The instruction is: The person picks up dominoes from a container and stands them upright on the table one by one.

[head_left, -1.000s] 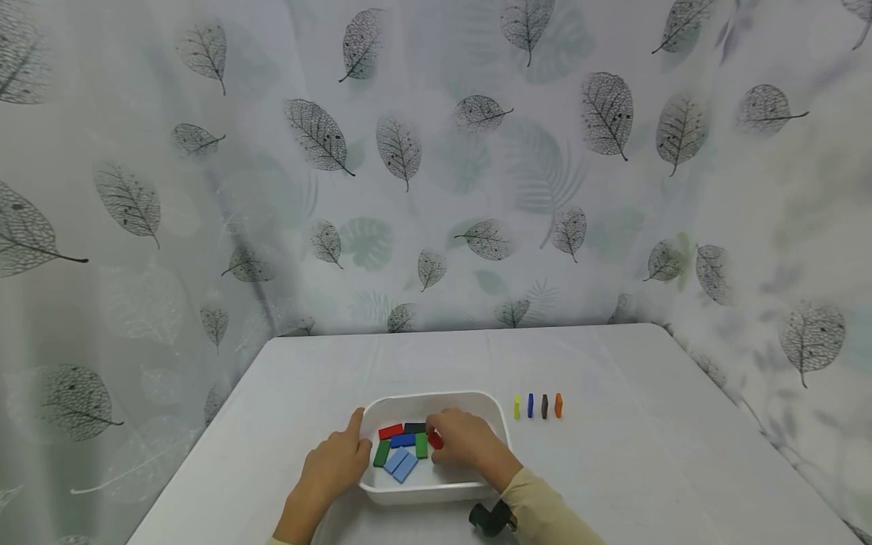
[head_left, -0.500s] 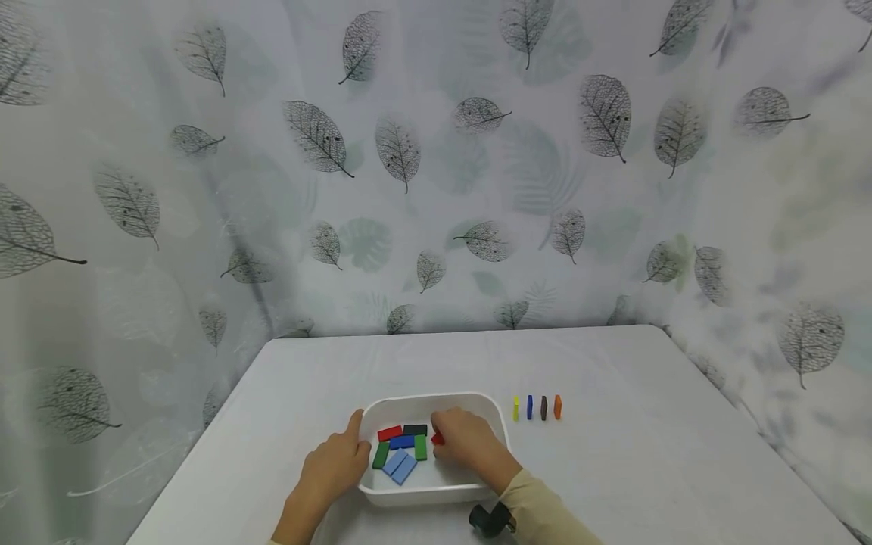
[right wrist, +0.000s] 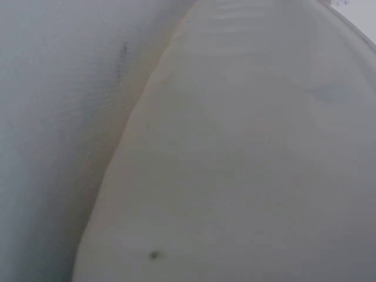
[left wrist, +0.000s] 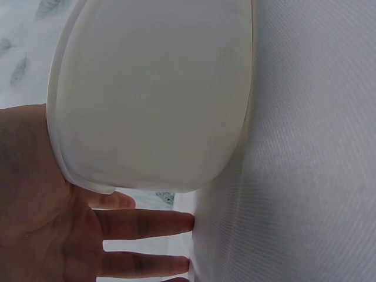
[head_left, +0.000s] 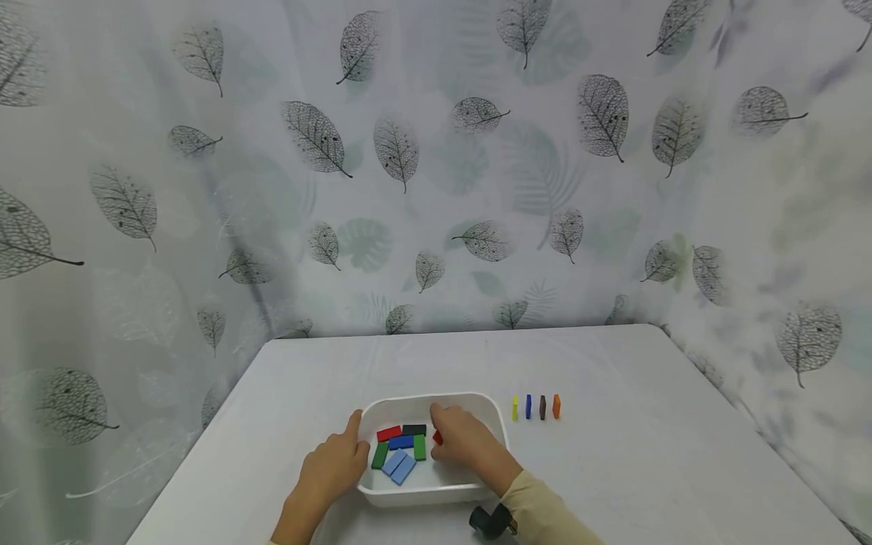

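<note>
A white tray (head_left: pixel 422 497) stands near the front of the table. My left hand (head_left: pixel 330 465) touches its left end; in the left wrist view, mostly straight fingers reach down beside the tray's outer wall (left wrist: pixel 153 94). Over the tray's right half, my right hand (head_left: pixel 470 446) pinches a small red block (head_left: pixel 437 437), mostly hidden by the fingers. Left of it lie a red block (head_left: pixel 389 433), a black block (head_left: pixel 414 429), a blue block (head_left: pixel 401 443), two green blocks (head_left: pixel 419 447) and two light blue blocks (head_left: pixel 399 465). The right wrist view holds only the tray's side wall (right wrist: pixel 235 147).
Right of the tray, a yellow block (head_left: pixel 515 407), a blue block (head_left: pixel 528 406), a dark brown block (head_left: pixel 543 407) and an orange block (head_left: pixel 556 406) stand in a row on the white table (head_left: pixel 647 454). A leaf-print curtain (head_left: pixel 436 189) hangs behind.
My right fingers have shifted slightly around the red block, covering more of it than a second ago. The left hand, tray and other blocks stay as they were.
</note>
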Tool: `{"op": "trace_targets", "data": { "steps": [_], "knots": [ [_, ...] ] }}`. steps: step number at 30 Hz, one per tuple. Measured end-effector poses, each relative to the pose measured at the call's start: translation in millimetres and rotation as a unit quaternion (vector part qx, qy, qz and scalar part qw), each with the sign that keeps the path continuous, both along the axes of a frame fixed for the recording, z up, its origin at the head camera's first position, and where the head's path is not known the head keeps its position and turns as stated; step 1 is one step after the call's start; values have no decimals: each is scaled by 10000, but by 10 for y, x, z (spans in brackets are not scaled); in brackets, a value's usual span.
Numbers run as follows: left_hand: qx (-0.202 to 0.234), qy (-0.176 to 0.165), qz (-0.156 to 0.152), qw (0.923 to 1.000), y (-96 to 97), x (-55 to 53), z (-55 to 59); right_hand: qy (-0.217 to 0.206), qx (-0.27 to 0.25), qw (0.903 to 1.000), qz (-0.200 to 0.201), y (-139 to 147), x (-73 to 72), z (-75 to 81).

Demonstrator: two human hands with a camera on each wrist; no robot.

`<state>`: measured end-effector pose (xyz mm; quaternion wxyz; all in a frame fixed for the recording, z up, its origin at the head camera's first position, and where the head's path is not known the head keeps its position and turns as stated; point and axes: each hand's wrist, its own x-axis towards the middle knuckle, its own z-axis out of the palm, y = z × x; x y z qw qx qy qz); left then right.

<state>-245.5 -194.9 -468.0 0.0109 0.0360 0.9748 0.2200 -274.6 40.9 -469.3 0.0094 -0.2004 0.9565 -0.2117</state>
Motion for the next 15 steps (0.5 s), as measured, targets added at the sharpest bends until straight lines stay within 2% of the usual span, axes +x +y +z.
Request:
{"op": "trace_targets", "data": {
  "steps": [7, 15],
  "knots": [
    [-82, 121, -42, 9999, 10, 13, 12, 85, -70, 9998, 174, 5, -14, 1],
    [-95, 106, -28, 9999, 11, 13, 21, 156, 102, 9997, 160, 16, -25, 14]
  ]
}}
